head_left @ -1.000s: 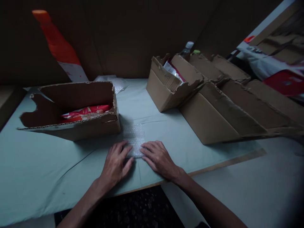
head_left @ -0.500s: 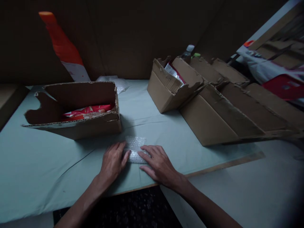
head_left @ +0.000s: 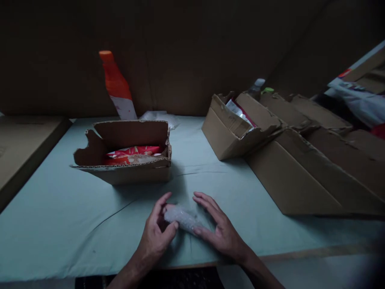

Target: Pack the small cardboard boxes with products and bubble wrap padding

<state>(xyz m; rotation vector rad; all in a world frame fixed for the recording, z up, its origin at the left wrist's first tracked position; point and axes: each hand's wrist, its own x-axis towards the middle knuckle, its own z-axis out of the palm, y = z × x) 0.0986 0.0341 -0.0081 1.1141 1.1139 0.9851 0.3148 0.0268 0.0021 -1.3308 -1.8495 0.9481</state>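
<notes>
A rolled piece of bubble wrap (head_left: 182, 218) lies between my hands, close to the front edge of the table. My left hand (head_left: 158, 228) grips its left end, thumb in front and fingers behind. At the other end, my right hand (head_left: 221, 226) has its thumb against the roll while its fingers are spread apart. Whether anything is inside the roll cannot be seen. Just beyond my left hand stands an open cardboard box (head_left: 144, 172) with red packets (head_left: 135, 151) in it.
A red-orange and white bottle shape (head_left: 117, 88) stands behind the box, beside clear plastic wrap (head_left: 161, 116). Several open cardboard boxes (head_left: 300, 172) fill the right side, one holding a packet (head_left: 239, 111). A flat cardboard piece (head_left: 27, 140) borders the left.
The bubble wrap, flat and partly folded before, is now a compact roll lifted in my left hand. My right fingers have opened away from it. The view has shifted left and up.
</notes>
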